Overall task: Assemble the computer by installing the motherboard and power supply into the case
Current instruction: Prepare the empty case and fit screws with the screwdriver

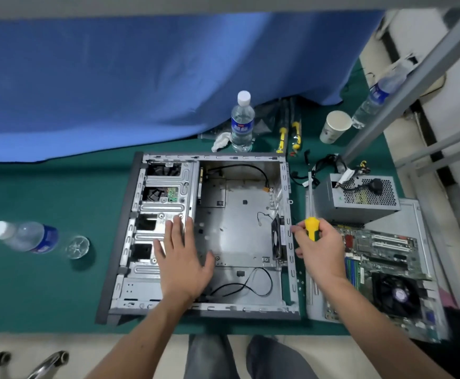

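An open grey computer case [152, 305] lies flat on the green table, its inside bare but for thin black cables and a rear fan [277, 236]. My left hand [181, 258] rests flat with straight fingers on the drive cage at the case's left side. My right hand [320, 248] grips a yellow-handled screwdriver [311, 228] just outside the case's right wall, its shaft pointing away from me. The grey power supply [356, 206] stands to the right of the case. In front of it the motherboard [387, 258], with a black CPU fan, lies on a metal side panel [312, 310].
Behind the case stand an upright water bottle [242, 123], a paper cup [335, 126] and yellow-tipped tools [289, 135]. A second bottle [25, 236] lies on its side at the left beside a small glass [77, 247]. A blue cloth [141, 77] covers the back. Small screws [301, 281] lie by the case's right wall.
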Demonstrator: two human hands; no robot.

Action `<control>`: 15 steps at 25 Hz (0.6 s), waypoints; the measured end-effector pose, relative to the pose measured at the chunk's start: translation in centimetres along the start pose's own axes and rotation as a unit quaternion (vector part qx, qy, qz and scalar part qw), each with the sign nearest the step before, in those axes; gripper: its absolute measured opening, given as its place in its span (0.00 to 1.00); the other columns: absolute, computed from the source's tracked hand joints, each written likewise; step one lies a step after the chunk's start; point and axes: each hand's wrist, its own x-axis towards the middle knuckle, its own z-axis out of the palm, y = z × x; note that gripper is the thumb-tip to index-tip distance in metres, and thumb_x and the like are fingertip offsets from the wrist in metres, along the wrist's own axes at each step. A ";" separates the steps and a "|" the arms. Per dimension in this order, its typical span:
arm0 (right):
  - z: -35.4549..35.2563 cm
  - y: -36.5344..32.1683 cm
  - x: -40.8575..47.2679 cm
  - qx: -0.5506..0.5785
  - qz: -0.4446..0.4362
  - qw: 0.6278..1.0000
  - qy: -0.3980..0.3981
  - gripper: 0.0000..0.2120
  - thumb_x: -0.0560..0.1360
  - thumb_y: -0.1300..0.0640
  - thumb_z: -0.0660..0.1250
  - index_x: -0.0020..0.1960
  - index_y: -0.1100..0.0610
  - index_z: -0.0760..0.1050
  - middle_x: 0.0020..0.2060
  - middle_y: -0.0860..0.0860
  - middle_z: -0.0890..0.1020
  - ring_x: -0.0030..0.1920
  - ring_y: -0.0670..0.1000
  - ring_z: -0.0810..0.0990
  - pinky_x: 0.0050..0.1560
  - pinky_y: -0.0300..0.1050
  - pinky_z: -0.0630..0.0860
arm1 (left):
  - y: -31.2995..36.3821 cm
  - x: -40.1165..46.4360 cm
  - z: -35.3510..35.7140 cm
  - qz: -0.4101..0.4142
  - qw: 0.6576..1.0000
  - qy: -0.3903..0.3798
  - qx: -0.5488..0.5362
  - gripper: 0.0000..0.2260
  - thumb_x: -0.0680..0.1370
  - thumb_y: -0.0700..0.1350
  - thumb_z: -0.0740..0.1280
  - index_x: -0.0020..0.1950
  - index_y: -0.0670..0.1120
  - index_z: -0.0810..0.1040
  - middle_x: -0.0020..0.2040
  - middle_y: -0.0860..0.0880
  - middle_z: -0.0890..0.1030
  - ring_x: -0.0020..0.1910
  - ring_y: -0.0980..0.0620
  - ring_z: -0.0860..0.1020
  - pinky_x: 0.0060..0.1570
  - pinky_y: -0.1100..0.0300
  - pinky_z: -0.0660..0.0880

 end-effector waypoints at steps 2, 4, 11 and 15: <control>0.9 -2.4 -0.9 0.021 -0.027 0.999 0.007 0.06 0.76 0.55 0.70 0.40 0.49 0.79 0.33 0.50 0.81 0.28 0.48 0.80 0.31 0.46 0.79 | 0.2 0.0 -0.3 0.006 1.000 -0.016 -0.015 0.39 0.76 0.64 0.48 0.81 0.46 0.44 0.81 0.44 0.43 0.79 0.46 0.37 0.75 0.39 0.42; 2.4 -4.5 -1.9 0.044 -0.032 0.998 -0.009 0.06 0.76 0.55 0.70 0.40 0.48 0.80 0.33 0.49 0.81 0.27 0.46 0.79 0.27 0.40 0.76 | 0.4 -0.1 -0.8 0.007 0.999 -0.040 -0.030 0.39 0.76 0.64 0.49 0.81 0.47 0.41 0.81 0.45 0.39 0.78 0.47 0.34 0.75 0.40 0.38; 9.5 -9.5 -3.6 0.112 0.020 0.981 -0.157 0.04 0.74 0.60 0.73 0.42 0.58 0.80 0.32 0.54 0.80 0.26 0.51 0.74 0.30 0.44 0.75 | -1.7 2.2 -5.6 0.031 0.954 -0.033 -0.297 0.21 0.81 0.52 0.62 0.74 0.54 0.66 0.72 0.51 0.64 0.73 0.53 0.61 0.73 0.49 0.54; 12.1 -10.9 -4.5 0.095 0.022 0.969 -0.228 0.05 0.76 0.59 0.72 0.44 0.60 0.78 0.30 0.52 0.80 0.25 0.50 0.73 0.28 0.42 0.73 | -3.5 4.2 -9.3 0.147 0.887 -0.085 -0.429 0.10 0.80 0.44 0.67 0.62 0.49 0.78 0.54 0.53 0.81 0.53 0.56 0.78 0.57 0.53 0.75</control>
